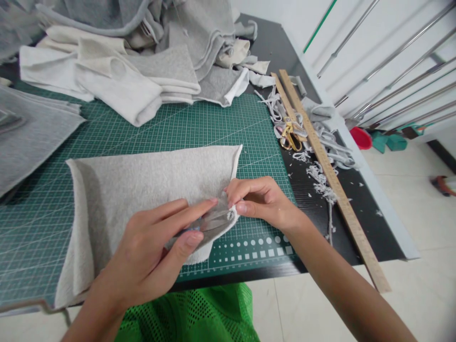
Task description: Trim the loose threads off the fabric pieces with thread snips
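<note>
My left hand (149,256) gripping clear-handled snips (210,222) at the grey fleece piece (142,190), near edge of green cutting mat (199,123), my right hand (258,199) pinching its right corner, wooden ruler (320,156) far right

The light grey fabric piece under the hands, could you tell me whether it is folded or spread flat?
Folded, it seems: the light grey fabric piece shows doubled layers at its right edge, where both hands pinch it.

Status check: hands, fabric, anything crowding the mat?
Left hand holds a clear tool against fabric piece. Right hand pinches its edge. Fabric pile, scissors, rulers lie apart.
</note>
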A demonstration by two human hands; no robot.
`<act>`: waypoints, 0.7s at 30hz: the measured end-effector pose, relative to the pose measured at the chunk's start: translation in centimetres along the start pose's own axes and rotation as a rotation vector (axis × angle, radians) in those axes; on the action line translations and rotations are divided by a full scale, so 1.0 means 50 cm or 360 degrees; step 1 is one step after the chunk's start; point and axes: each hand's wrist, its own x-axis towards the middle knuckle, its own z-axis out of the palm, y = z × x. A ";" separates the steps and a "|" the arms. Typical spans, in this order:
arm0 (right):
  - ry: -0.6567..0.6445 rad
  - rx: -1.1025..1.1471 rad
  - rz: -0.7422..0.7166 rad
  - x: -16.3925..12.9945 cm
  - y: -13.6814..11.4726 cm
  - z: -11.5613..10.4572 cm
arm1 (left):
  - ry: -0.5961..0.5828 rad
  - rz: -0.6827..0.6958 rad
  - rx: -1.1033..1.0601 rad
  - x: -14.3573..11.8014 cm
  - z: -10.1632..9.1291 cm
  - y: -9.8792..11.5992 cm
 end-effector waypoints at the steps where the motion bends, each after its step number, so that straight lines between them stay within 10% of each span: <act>1: 0.0010 0.0020 -0.0003 0.001 0.001 0.000 | 0.0021 -0.0003 0.0034 0.000 0.002 0.002; 21: 0.0107 0.0375 0.0101 -0.008 0.019 0.008 | 0.0333 0.0173 0.0554 -0.007 0.033 0.013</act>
